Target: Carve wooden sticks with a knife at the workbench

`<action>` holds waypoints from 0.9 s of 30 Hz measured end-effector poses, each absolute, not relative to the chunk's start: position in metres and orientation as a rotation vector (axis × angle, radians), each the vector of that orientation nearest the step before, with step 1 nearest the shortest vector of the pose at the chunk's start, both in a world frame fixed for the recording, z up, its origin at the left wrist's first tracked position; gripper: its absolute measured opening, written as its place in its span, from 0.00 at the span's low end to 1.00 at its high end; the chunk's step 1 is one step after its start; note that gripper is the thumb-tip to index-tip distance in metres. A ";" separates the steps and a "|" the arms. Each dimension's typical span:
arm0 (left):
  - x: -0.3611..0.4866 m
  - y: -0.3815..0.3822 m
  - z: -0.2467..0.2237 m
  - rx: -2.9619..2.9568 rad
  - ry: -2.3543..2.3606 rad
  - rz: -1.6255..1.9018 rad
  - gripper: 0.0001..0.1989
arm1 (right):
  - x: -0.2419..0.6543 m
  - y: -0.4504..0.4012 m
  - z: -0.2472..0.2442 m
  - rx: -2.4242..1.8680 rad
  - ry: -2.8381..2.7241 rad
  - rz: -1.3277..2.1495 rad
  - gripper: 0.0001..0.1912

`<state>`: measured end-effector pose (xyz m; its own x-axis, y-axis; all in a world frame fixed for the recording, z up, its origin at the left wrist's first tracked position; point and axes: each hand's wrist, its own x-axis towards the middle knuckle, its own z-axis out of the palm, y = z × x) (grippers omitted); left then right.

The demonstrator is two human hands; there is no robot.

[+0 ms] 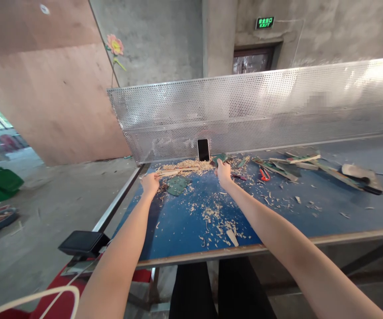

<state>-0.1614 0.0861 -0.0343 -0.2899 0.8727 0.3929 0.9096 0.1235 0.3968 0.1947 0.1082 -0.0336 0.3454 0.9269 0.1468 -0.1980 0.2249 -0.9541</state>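
Note:
My left hand (150,184) is closed on the near end of a thin pale strip of bamboo or wood (178,171), which points right across a heap of shavings (196,165). The fingers of my right hand (223,173) are bent around a dark green piece (220,157) that looks like a folded sheet of sandpaper; they partly hide it. Between my hands, a flat green sheet (177,185) lies on the blue tabletop (178,230), dusted with shavings. A phone (203,149) leans upright against the perforated metal panel just beyond the heap.
Right of my right hand lie red-handled pliers or cutters (264,174), a purple tool (238,177) and several split strips (277,168). A glove-like object (360,175) rests farther right. The perforated panel (244,106) bounds the table's back. A black device (83,243) sits at the front left corner.

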 end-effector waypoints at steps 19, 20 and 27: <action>-0.174 0.104 -0.051 -1.896 -2.227 -1.352 0.14 | 0.192 0.103 -0.029 -1.047 -0.797 0.989 0.21; -0.174 0.103 -0.050 -1.886 -2.241 -1.343 0.15 | 0.192 0.103 -0.029 -1.048 -0.796 0.990 0.21; -0.171 0.099 -0.044 -1.854 -2.293 -1.356 0.12 | 0.191 0.104 -0.030 -1.070 -0.829 0.972 0.23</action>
<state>-0.1708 0.0995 -0.0442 -0.3440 0.8483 0.4026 0.7616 0.0013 0.6480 0.1915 0.1036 -0.0304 0.3563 0.9305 0.0851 -0.2305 0.1758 -0.9571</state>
